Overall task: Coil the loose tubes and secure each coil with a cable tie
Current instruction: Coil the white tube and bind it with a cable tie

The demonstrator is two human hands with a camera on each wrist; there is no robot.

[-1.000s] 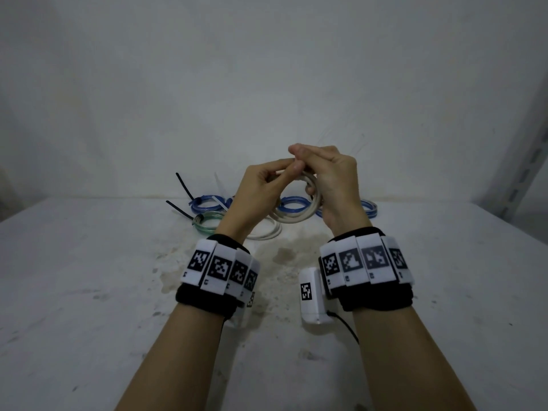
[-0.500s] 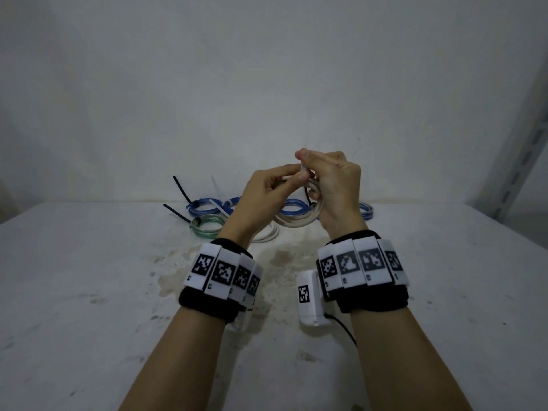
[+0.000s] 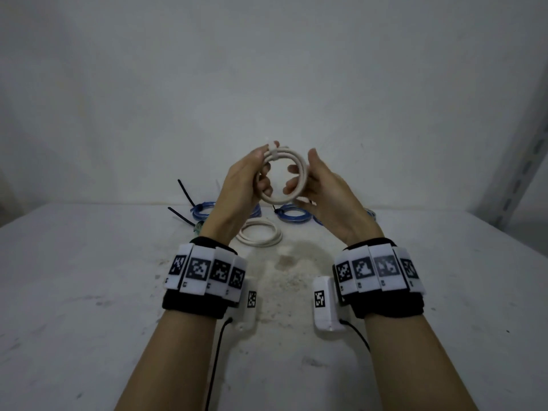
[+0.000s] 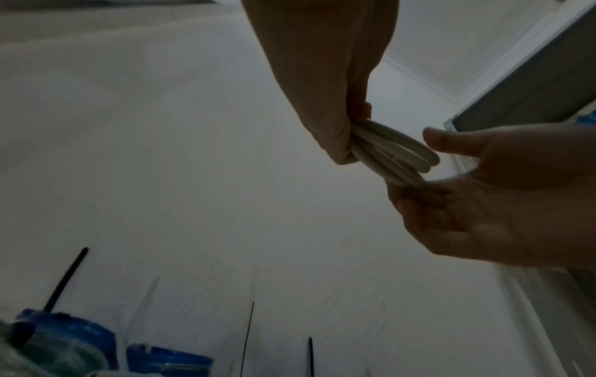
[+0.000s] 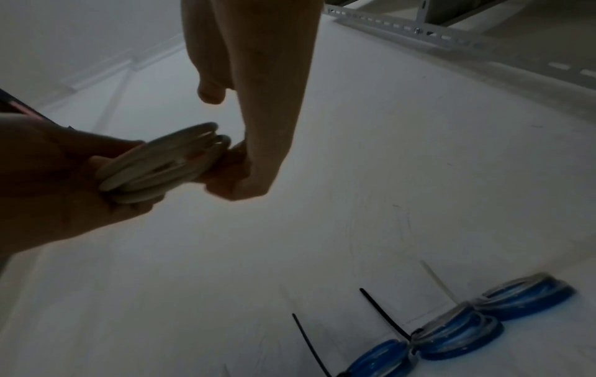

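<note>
A white tube coil [image 3: 280, 200] is held upright in the air above the table, its ring facing me. A white cable tie [image 3: 274, 154] wraps its top left. My left hand [image 3: 262, 170] grips the coil's left side, thumb on the tie. My right hand [image 3: 300, 172] holds the right side, fingers curled through the ring and thumb outside. The left wrist view shows the coil [image 4: 393, 150] edge-on between both hands. The right wrist view shows the same coil [image 5: 161, 168].
A second white coil [image 3: 261, 232] lies on the white table [image 3: 89, 292] under the hands. Behind it are blue coils [image 3: 292, 212], a greenish coil [image 3: 198, 228] and black cable tie tails [image 3: 185, 192]. A metal shelf post [image 3: 516, 185] stands at the right.
The hands were pinched together over the top of the coil. They have since moved apart to its two sides, and the coil has risen and turned upright.
</note>
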